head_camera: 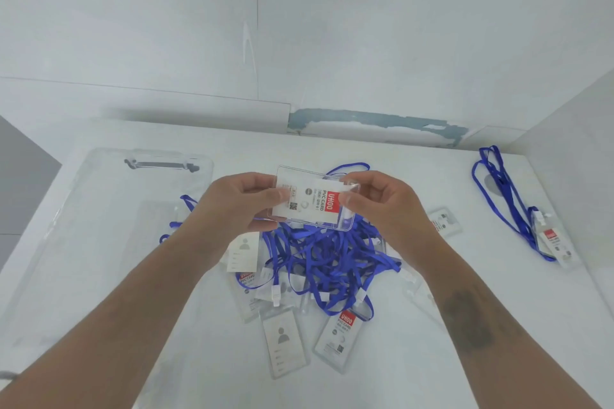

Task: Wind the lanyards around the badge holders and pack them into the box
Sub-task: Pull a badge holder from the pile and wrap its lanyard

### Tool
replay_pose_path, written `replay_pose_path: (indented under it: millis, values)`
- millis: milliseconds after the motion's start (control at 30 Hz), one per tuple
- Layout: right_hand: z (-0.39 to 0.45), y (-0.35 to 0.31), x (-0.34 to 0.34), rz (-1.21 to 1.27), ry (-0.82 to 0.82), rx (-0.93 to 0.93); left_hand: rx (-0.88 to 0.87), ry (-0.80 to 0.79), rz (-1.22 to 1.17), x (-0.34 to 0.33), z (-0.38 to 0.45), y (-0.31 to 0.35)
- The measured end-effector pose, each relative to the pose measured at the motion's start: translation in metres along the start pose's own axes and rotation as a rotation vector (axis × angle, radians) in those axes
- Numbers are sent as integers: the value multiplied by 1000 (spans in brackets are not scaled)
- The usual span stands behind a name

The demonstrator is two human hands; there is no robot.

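box [109, 226]: a clear plastic one with a grey handle, at the left of the frame. It looks see-through enough that its rim is hard to make out, so a wound holder could be set down on the edge and slide off.

left hand [239, 206]: fingers curled round the left end of the raised badge holder, thumb on top. If this grip loosens during winding, the slick plastic would likely twist or drop.

badge holder [315, 201]: held lying sideways between both hands, above the pile at the centre of the frame, red label facing up. Its own lanyard cannot be picked out from the others below.

pile of lanyards [329, 256]: blue straps tangled together at the centre, just under the hands, with several more holders among and below them. The main risk, as I judge it: the raised holder's strap may be looped through its neighbours, so pulling or winding could drag the whole heap, tighten knots, or sweep holders off the table [432, 176].

right hand [382, 206]: thumb and fingertips pinch the right end, near the clip. A light pinch here could slip once the strap pulls taut.

stray lanyard [508, 196]: at the right of the frame, well apart from the pile, its holder near the table edge and easy to forget.
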State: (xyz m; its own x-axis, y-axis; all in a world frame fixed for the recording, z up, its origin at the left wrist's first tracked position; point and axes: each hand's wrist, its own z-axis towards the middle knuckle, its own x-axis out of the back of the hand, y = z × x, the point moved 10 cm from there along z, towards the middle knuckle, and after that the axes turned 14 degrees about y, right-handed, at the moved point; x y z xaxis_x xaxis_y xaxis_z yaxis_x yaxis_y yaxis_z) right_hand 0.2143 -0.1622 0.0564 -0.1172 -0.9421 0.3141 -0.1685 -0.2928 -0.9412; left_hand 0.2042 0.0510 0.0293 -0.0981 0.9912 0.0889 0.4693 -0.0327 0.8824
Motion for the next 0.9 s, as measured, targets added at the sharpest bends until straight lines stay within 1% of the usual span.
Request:
replay_pose_path:
  millis: [100,167,233,267,333,367,400,467,500,600,667,733,800,833,900]
  values:
    - [2,0,2,42,-17,-21,15,-109,-23,-15,-4,5]
    - [4,4,1,80,-19,-51,19,-152,-42,-22,-6,6]
    - [5,8,-3,165,-45,-98,39,-145,-115,-24,-4,7]
    - [5,11,-6,246,-57,-139,56,-134,-179,-24,-3,8]
    - [2,25,-13,371,-35,-260,105,-88,-332,-23,2,9]
    - [-2,34,-19,362,-21,-312,130,-55,-399,-21,4,9]
    - [-9,40,-25,277,-25,-318,143,-22,-443,-20,6,8]
    - [-26,43,-41,-26,-106,-200,119,18,-423,-19,12,7]
    - [-34,43,-50,-171,-153,-145,96,31,-369,-20,13,6]
    - [-47,33,-69,-476,-260,-17,27,74,-193,-23,15,2]
    - [-48,13,-73,-691,-287,143,-19,117,-98,-23,15,2]
    - [-48,-10,-72,-813,-292,258,-84,155,27,-19,16,1]
    - [-45,-31,-65,-871,-280,322,-148,158,162,-18,14,2]
    - [-41,-40,-60,-889,-263,342,-158,150,206,-17,14,-1]
    - [-29,-53,-46,-895,-219,338,-114,106,227,-18,13,-8]
